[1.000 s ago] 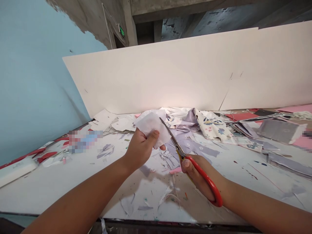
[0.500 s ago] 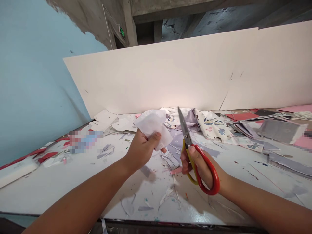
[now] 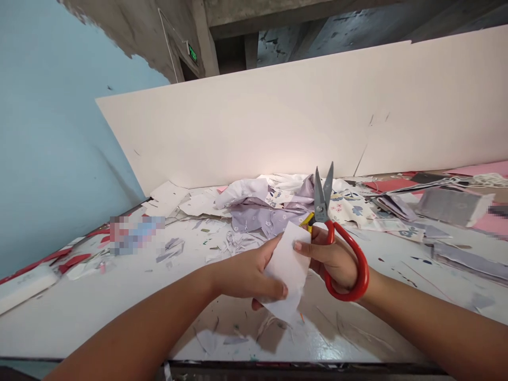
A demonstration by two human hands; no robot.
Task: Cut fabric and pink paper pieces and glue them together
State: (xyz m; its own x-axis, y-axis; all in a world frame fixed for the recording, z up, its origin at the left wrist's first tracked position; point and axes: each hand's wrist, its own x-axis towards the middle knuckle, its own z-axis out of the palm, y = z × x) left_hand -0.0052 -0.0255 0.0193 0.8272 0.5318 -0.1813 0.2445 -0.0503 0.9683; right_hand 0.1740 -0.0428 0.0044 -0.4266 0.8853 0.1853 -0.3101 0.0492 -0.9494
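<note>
Joining the left hand (image 3: 252,275), the right hand (image 3: 337,262), scissors (image 3: 321,211) now parted, also pinches the white piece (image 3: 290,264).

left hand (image 3: 254,276): pinching, near right | right hand (image 3: 336,260): curled, thumb (image 3: 315,251) extended leftward | forearms (image 3: 159,317): bare, converging from both sides

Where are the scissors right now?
In the head view, the scissors are right of centre, held in the person's right hand with the blades apart and pointing up, just right of the white sheet.
</note>
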